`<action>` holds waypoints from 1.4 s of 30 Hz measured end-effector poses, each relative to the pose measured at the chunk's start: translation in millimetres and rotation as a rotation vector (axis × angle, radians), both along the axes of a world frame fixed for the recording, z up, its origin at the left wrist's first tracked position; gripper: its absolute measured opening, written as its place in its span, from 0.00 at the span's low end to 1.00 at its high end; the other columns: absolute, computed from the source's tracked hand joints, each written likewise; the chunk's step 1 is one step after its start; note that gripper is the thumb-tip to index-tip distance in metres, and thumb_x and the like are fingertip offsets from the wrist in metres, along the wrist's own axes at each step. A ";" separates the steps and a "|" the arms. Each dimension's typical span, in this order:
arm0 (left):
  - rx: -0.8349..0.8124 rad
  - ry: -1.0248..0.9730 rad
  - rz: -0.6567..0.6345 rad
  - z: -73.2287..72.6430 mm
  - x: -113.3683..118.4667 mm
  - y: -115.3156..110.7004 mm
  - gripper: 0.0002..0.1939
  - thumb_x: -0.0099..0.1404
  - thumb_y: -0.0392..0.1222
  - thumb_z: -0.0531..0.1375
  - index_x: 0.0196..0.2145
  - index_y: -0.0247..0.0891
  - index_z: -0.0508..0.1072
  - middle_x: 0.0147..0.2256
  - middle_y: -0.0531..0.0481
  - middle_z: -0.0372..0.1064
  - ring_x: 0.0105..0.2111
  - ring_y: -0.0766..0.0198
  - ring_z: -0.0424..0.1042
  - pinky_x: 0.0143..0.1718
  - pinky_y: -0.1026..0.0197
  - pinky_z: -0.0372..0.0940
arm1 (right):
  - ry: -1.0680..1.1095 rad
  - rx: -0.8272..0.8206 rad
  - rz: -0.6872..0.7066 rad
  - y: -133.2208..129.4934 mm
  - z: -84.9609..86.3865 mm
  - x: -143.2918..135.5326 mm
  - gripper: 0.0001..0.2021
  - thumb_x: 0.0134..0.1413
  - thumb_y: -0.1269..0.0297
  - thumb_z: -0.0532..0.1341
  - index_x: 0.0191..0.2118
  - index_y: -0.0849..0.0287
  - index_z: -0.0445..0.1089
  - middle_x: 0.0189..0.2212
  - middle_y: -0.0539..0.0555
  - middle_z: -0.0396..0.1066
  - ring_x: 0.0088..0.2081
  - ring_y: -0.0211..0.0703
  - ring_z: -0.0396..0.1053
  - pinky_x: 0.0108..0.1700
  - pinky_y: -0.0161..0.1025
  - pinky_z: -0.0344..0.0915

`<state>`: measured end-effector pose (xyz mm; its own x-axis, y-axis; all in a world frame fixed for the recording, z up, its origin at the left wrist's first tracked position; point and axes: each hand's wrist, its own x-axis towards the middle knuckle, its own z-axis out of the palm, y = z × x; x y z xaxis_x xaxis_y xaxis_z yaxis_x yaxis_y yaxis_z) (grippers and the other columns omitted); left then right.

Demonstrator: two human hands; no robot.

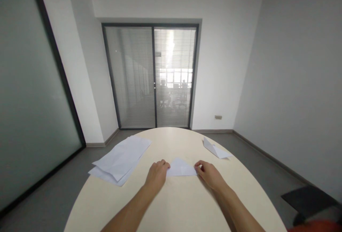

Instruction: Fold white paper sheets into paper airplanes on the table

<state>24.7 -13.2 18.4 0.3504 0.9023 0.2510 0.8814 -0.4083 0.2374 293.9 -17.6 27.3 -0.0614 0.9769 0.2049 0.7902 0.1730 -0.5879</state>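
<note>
A folded sheet of white paper (181, 168) lies on the cream table (171, 203) between my two hands, its top narrowing to a blunt peak and its straight edge facing me. My left hand (158, 173) is closed at the paper's left corner, fingertips on its edge. At the right corner, my right hand (210, 174) pinches the paper between thumb and forefinger, with the other fingers curled. Farther off to the right rests a folded paper plane (217, 150), its wings partly raised.
Several loose white sheets (121, 159) overlap at the table's left side, some reaching past its rim. Beyond the table stand glass doors with blinds (155, 77). A dark chair (310, 203) is on the floor at lower right, near something red (315, 226).
</note>
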 end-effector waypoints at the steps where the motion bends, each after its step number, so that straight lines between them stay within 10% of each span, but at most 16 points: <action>1: 0.004 0.006 0.001 0.5 0.3 -0.5 0.21 0.64 0.25 0.48 0.45 0.43 0.74 0.44 0.47 0.71 0.45 0.57 0.67 0.47 0.57 0.59 | -0.022 0.004 -0.008 -0.8 0.7 -0.5 0.10 0.54 0.61 0.56 0.34 0.56 0.75 0.27 0.53 0.77 0.29 0.43 0.71 0.32 0.35 0.58; 11: -0.025 -0.127 -0.259 -0.2 0.9 -0.3 0.16 0.72 0.41 0.51 0.49 0.46 0.76 0.52 0.50 0.71 0.53 0.57 0.66 0.55 0.55 0.58 | -0.341 0.073 -0.157 -6.9 15.0 -8.6 0.11 0.53 0.62 0.59 0.37 0.58 0.78 0.34 0.63 0.76 0.41 0.54 0.71 0.44 0.44 0.61; 19: 0.045 -0.090 -0.348 6.1 2.7 -9.7 0.20 0.63 0.29 0.52 0.47 0.41 0.76 0.54 0.47 0.70 0.54 0.59 0.67 0.58 0.56 0.57 | -0.256 -0.005 0.434 -21.0 1.1 -44.3 0.29 0.63 0.48 0.49 0.67 0.52 0.53 0.67 0.56 0.49 0.68 0.54 0.44 0.67 0.54 0.40; 30: 0.084 -0.079 -0.327 5.2 7.3 -16.7 0.16 0.66 0.39 0.55 0.50 0.40 0.73 0.54 0.46 0.70 0.52 0.57 0.68 0.56 0.54 0.61 | -0.359 -0.195 0.253 -17.2 -5.8 -36.1 0.41 0.60 0.36 0.42 0.70 0.61 0.40 0.70 0.57 0.35 0.70 0.56 0.31 0.68 0.55 0.32; 42: 0.111 -0.082 -0.371 4.1 5.9 -14.7 0.11 0.67 0.40 0.57 0.45 0.43 0.76 0.49 0.49 0.72 0.49 0.58 0.69 0.53 0.55 0.62 | -0.349 -0.088 0.415 -27.3 11.0 -44.5 0.34 0.60 0.43 0.49 0.68 0.50 0.48 0.70 0.54 0.38 0.70 0.56 0.30 0.67 0.59 0.26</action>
<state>30.6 -27.8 22.4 0.6221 0.6842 0.3806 0.6493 -0.7225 0.2374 249.4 -44.9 38.4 -0.4945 0.8689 0.0224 0.8169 0.4734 -0.3295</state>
